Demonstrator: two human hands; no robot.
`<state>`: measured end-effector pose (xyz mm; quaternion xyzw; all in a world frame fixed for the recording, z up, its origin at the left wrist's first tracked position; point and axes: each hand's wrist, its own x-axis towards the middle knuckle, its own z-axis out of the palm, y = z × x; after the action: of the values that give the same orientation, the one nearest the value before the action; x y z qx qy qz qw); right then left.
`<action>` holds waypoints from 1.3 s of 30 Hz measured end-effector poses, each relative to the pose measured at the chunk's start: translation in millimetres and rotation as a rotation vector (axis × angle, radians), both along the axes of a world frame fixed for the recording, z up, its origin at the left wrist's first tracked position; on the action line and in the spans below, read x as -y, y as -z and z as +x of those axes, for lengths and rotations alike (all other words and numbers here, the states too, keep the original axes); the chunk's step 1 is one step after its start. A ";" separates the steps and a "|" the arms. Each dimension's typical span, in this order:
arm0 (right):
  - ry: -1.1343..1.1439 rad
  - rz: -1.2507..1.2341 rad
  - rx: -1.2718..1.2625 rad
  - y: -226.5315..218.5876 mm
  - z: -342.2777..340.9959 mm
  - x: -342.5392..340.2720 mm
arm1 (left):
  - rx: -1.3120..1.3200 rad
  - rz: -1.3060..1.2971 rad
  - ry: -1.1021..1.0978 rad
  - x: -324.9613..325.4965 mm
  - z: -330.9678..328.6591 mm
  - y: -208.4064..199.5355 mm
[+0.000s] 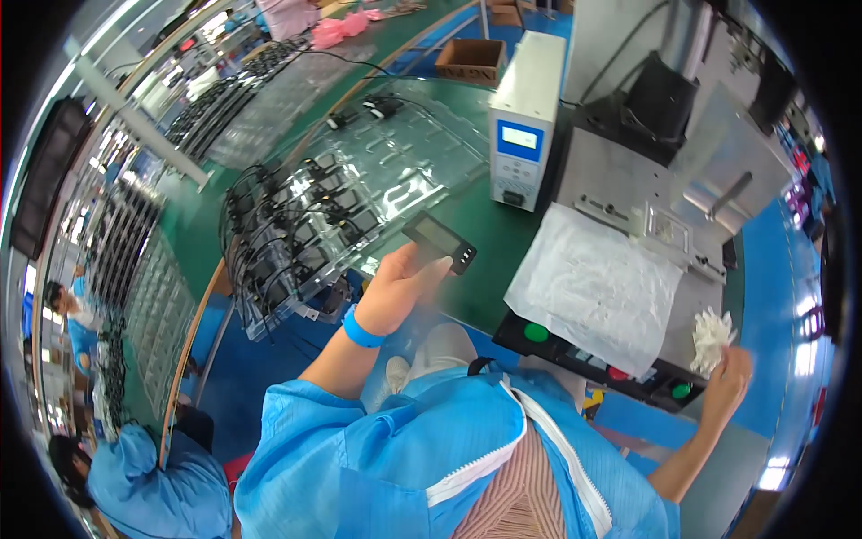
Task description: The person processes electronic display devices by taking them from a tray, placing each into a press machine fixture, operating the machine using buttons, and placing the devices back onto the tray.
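My left hand (393,292) is closed round a small black handheld device (440,241) with a grey screen and small light marks at one end. It holds the device over the green tabletop, between the clear tray and the white sheet. At the far right, my right hand (734,373) is closed at the lower edge of a crumpled white bundle (712,341), by the machine's front right corner. Its fingertips are partly hidden. A wrinkled white sheet (593,283) covers the front of the machine's metal bed (593,171).
A white control box (523,126) with a blue panel stands behind the sheet. Green buttons (536,332) line the machine's front. Left, a clear plastic tray (422,180) holds several black cabled units (310,211). A cardboard box (471,59) sits beyond. A person in blue (157,485) is lower left.
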<state>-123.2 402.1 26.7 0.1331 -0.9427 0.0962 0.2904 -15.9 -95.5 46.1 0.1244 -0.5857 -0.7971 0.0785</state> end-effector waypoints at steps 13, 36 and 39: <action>0.087 -0.132 0.168 8.6 0.3 -4.4 | 0.066 -1.676 -0.565 127.0 24.2 -119.1; 0.254 -0.192 0.132 12.3 -10.9 -11.6 | 1.030 -2.055 -0.115 392.9 -158.7 11.2; 0.278 -0.192 0.169 10.4 -10.4 -9.8 | 1.124 -1.954 -0.009 381.9 -177.8 -7.9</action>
<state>-133.6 411.9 16.3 -0.0351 -0.9595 0.1557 0.2322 -193.7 -477.3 54.0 0.3530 -0.9103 0.1728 -0.1301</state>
